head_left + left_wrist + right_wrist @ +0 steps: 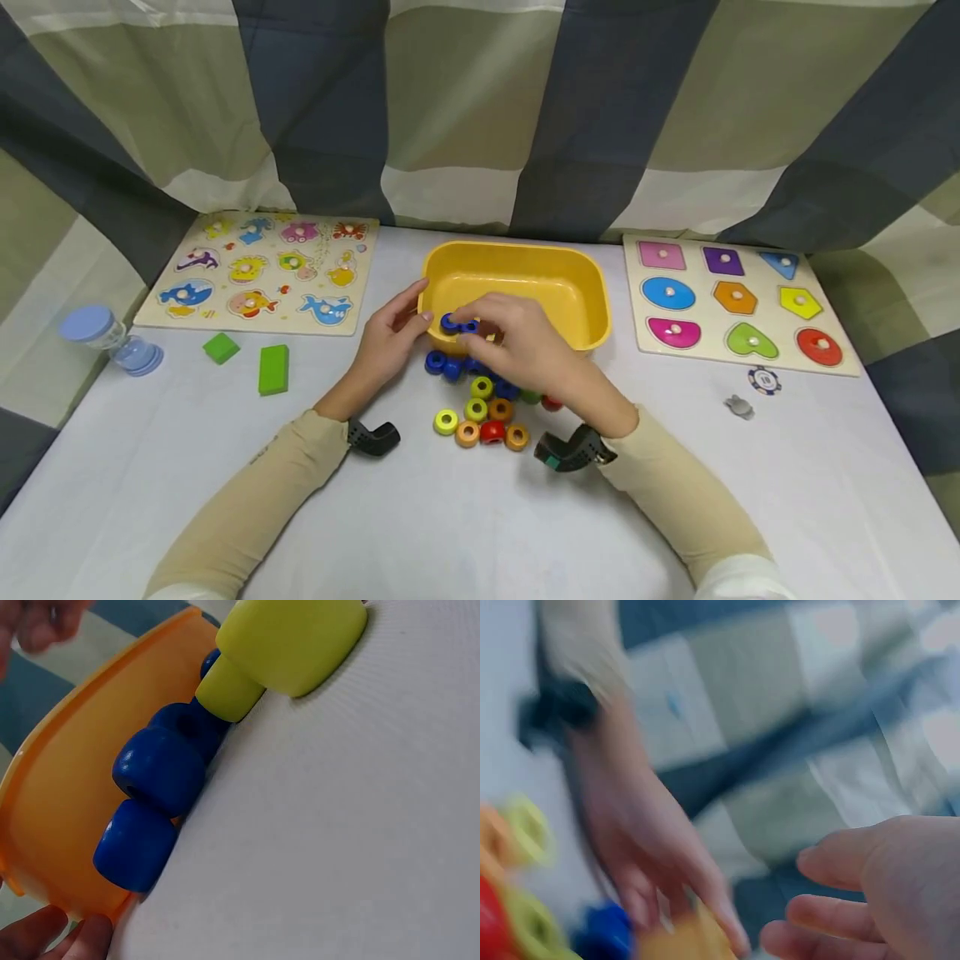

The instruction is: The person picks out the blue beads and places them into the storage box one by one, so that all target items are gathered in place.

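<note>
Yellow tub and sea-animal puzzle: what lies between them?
The left hand, gripping the yellow tub, with bare white cloth beyond it, in the head view.

Bright head view, soft shadows, right wrist view — blurred

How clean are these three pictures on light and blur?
Head view: fairly even light, pale glare inside the yellow tub, soft shadow near the right sleeve. Left wrist view: small highlights on the blue beads. Right wrist view: marked blur over the left hand and striped curtain, while the right hand is sharper.
</note>
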A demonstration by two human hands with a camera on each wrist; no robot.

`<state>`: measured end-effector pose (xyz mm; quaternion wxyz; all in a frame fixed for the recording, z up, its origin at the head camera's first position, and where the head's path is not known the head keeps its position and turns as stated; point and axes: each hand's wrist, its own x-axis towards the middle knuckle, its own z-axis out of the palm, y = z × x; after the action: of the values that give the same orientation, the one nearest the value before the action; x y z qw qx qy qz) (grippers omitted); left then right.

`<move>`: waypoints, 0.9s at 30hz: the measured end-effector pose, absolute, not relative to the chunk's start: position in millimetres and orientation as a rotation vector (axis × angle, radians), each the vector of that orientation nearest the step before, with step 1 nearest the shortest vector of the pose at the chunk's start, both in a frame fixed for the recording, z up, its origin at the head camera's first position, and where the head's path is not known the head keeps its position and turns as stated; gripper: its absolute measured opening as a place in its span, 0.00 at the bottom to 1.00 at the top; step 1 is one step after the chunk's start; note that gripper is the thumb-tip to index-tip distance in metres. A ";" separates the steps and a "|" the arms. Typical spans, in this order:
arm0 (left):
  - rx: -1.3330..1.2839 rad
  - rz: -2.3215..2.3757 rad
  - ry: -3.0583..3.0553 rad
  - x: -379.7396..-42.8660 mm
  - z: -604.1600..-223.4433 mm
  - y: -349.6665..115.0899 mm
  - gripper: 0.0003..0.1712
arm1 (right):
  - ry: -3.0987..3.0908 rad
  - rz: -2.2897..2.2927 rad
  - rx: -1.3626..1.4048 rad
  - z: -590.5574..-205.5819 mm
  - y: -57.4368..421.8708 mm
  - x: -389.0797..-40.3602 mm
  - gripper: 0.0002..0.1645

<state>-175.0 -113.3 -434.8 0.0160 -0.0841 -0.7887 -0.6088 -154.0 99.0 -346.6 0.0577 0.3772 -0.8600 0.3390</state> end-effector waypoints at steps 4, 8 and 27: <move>-0.277 -1.892 -2.446 -175.0 -432.7 -113.6 0.28 | -2.617 0.844 1.339 -358.6 80.4 -131.7 0.13; -0.275 -1.908 -2.460 -167.3 -417.6 -110.9 0.29 | -2.654 0.591 1.337 -376.0 67.1 -124.5 0.15; -0.277 -1.906 -2.439 -174.1 -434.7 -112.5 0.29 | -2.950 0.485 1.208 -390.9 61.3 -122.7 0.14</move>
<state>-174.1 -112.5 -434.7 0.0167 -0.0891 -0.7847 -0.6133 -122.7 61.3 -390.9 -0.0413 0.3745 -0.9140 0.1504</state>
